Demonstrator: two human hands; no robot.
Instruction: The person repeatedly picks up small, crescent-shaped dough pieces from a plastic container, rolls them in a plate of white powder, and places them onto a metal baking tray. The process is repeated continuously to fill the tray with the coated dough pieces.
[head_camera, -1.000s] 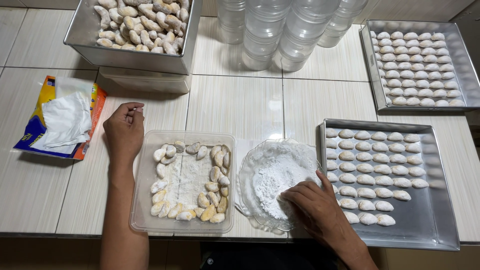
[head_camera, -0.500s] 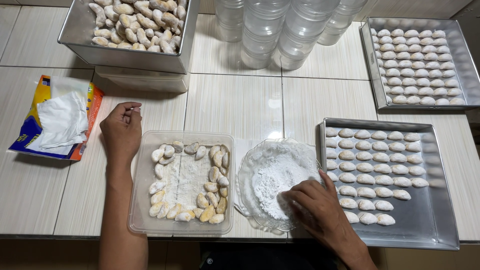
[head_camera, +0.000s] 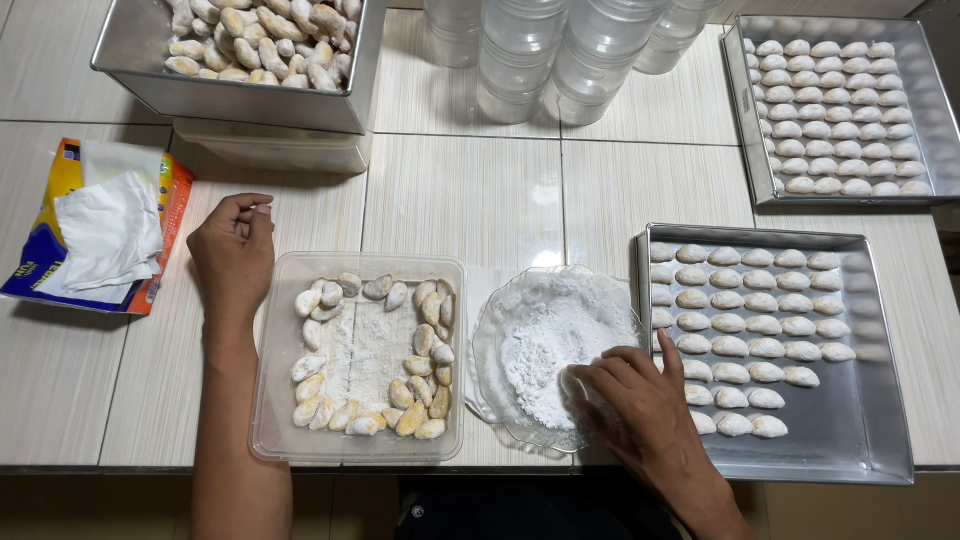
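Tabletop: right hand (head_camera: 640, 400) fingers in powdered sugar (head_camera: 555, 345).

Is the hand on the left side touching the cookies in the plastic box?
No, the left hand rests curled on the table just beside the plastic box, not inside it.

Tissue pack (head_camera: 95, 230), stacked clear jars (head_camera: 560, 50)

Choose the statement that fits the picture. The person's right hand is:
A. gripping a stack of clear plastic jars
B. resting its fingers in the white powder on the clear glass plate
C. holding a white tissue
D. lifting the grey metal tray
B: the right hand lies on the clear glass plate, its fingertips in the white powder.
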